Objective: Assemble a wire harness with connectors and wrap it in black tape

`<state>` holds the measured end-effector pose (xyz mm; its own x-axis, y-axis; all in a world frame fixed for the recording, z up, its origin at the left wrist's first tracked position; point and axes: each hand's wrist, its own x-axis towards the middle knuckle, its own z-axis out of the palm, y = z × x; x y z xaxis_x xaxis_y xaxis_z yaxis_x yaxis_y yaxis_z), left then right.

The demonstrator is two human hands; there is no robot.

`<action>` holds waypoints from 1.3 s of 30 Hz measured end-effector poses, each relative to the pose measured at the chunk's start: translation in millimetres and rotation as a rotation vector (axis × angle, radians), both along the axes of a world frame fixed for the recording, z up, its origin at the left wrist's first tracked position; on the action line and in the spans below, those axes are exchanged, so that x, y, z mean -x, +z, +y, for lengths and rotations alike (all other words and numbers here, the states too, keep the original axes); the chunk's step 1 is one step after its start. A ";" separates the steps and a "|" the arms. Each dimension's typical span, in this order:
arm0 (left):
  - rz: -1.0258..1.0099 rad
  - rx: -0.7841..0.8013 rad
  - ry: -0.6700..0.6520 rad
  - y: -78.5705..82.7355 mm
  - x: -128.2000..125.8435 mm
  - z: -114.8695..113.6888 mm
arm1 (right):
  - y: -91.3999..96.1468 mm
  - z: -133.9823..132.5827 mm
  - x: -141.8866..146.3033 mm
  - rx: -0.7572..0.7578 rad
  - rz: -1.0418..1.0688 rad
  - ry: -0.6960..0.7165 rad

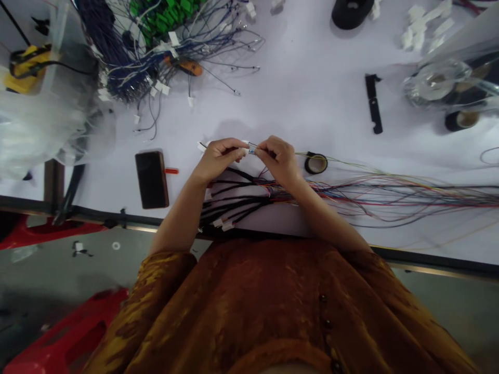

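In the middle of the table my left hand (224,155) pinches a small white connector (246,150) between thumb and fingers. Close by on its right, my right hand (277,156) is closed on thin wires (253,147) that run to the connector. Blue shows in the gap between the fingertips. Beneath and in front of my hands lies a wire harness (268,191), its black-sleeved branches fanning out left and its loose coloured wires stretching right. White connectors (227,224) sit at some branch ends. A roll of black tape (315,163) rests just right of my right hand.
A phone (152,179) and an orange strip (172,171) lie to the left. Bundled blue cables (117,62), green connectors (167,21) and an orange-handled tool (190,66) fill the back left. A black cutter (374,104) lies right, near plastic-wrapped rolls (436,85). Red stools (66,332) stand below.
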<state>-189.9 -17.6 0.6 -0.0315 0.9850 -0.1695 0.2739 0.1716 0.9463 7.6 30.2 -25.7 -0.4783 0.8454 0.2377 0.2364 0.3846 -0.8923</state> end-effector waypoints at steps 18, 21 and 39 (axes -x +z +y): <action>0.388 -0.167 -0.170 -18.1 12.6 25.5 | -3.1 -0.1 -5.0 -0.065 -0.066 -0.142; 0.475 -0.197 -0.194 -20.4 5.3 28.1 | -2.4 2.1 -1.1 -0.081 -0.044 -0.165; 0.032 -0.046 0.174 9.0 22.5 -48.6 | 23.0 -30.5 62.1 0.067 -0.012 0.147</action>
